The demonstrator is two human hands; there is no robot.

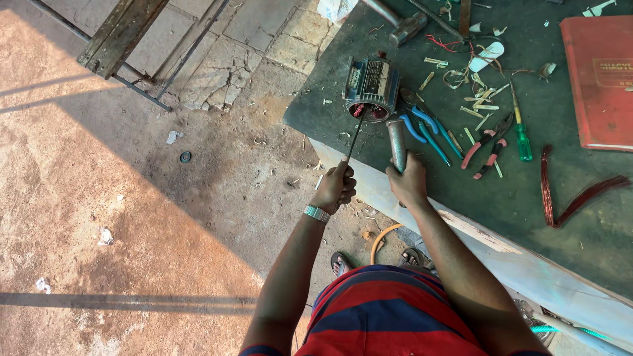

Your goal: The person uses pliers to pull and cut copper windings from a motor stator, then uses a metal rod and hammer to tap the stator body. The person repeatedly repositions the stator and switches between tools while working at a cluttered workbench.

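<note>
A small blue-grey electric motor (371,84) lies on the dark green bench top (560,217), its open end with reddish windings facing me. My left hand (335,188) grips a thin dark rod (356,135) whose tip reaches into the motor's open end. My right hand (407,179) holds the handle of a grey metal hammer (396,140), its head just beside the motor's opening.
Blue pliers (428,128), red pliers (488,145), a green screwdriver (521,132), copper wire coils (567,198) and insulation scraps lie on the bench. A red book (600,79) sits at the right edge. Another hammer (405,26) rests at the back. Bare ground and a metal frame (125,39) lie left.
</note>
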